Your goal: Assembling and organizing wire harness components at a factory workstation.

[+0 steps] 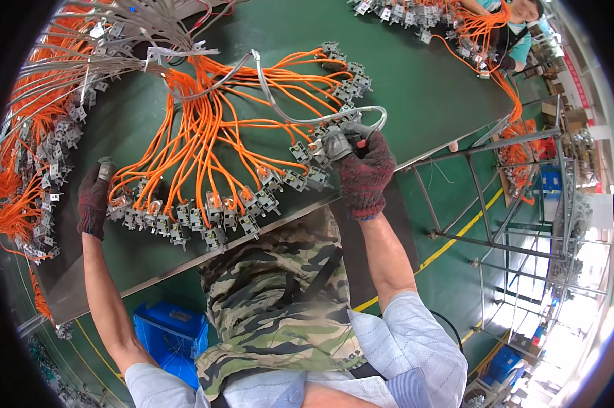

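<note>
A fan of orange wires (205,136) with grey connector blocks (212,217) at their ends lies on the green worktable (402,75). My right hand (363,173), in a dark red knit glove, grips a grey pistol-shaped tool (337,141) fed by a grey hose (280,109), its tip against a connector block at the fan's right end. My left hand (93,200), also gloved, is closed on a connector block (106,168) at the fan's left end.
More orange wire bundles with connectors (35,170) are piled along the table's left side and at the far edge (416,13). Another person (511,30) works at the far right corner. A blue crate (171,330) stands under the table; a metal frame (497,204) stands to the right.
</note>
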A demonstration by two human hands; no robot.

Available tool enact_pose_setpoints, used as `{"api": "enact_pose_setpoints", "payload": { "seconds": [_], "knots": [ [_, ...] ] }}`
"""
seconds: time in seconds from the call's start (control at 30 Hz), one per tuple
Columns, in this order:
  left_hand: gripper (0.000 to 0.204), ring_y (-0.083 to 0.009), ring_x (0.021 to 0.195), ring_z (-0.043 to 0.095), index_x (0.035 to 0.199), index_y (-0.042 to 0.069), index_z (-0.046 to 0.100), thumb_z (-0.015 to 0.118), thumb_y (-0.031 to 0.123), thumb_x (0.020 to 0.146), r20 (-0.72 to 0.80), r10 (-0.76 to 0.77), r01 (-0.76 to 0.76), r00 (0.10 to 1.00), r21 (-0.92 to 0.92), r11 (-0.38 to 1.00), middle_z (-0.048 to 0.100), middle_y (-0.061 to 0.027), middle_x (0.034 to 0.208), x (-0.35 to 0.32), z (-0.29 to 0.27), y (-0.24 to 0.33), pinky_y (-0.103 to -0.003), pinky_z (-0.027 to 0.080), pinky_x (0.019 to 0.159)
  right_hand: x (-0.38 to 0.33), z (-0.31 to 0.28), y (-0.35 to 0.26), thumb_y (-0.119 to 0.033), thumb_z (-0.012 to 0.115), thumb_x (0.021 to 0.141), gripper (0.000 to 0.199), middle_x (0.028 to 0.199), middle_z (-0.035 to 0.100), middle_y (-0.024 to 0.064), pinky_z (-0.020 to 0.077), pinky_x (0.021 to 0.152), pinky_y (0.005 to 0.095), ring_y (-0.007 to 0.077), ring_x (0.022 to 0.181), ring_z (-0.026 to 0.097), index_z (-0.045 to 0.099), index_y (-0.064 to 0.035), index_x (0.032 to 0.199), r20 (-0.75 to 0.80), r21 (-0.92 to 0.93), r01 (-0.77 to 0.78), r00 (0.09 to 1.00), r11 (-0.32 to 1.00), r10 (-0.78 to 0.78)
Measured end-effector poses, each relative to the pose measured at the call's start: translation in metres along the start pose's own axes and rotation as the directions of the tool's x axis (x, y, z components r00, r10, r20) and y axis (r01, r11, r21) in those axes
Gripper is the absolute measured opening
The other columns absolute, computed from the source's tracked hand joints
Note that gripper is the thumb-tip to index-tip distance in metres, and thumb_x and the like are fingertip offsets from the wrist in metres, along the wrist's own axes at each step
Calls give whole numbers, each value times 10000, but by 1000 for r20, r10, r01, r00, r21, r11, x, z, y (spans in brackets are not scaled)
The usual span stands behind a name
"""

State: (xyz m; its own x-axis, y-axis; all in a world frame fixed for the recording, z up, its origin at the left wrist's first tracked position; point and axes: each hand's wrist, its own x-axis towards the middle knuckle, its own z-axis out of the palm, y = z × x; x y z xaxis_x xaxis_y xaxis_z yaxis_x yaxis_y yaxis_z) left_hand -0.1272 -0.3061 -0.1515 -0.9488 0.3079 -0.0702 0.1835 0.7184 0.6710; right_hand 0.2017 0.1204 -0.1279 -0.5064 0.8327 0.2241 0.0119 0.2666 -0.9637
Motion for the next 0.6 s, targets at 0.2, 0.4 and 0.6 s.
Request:
{"api": "enact_pose_setpoints", "payload": {
  "seconds": [0.2, 0.4, 0.6],
  "knots": [
    [548, -307, 1214, 687, 1372, 40, 700, 602, 486, 1068, 0, 38, -38, 999, 82, 996, 730, -167, 1324, -4, 2, -5, -402, 498, 1049, -1, 15, 15, -135, 867, 871, 187, 841, 696, 83, 563, 709, 340, 168, 757, 660, 752, -19, 962, -49, -78, 30, 998, 997, -33],
    [562, -320, 1237, 679, 1377, 42, 699, 582, 499, 1071, -12, 34, -32, 999, 124, 992, 725, -171, 1338, -6, 4, -3, -418, 495, 1061, -1, 16, 16, -120, 853, 873, 178, 823, 683, 92, 557, 691, 361, 197, 732, 659, 733, -21, 960, -4, -217, 128, 991, 968, -132],
    [579, -297, 1233, 680, 1395, 30, 690, 610, 497, 1062, -38, 39, -35, 999, 114, 993, 723, -170, 1343, -11, 7, 11, -396, 495, 1066, 5, 12, 12, -103, 831, 894, 165, 820, 703, 49, 572, 684, 320, 131, 737, 662, 722, -18, 985, 20, -38, 85, 996, 996, -84]
  ]
}}
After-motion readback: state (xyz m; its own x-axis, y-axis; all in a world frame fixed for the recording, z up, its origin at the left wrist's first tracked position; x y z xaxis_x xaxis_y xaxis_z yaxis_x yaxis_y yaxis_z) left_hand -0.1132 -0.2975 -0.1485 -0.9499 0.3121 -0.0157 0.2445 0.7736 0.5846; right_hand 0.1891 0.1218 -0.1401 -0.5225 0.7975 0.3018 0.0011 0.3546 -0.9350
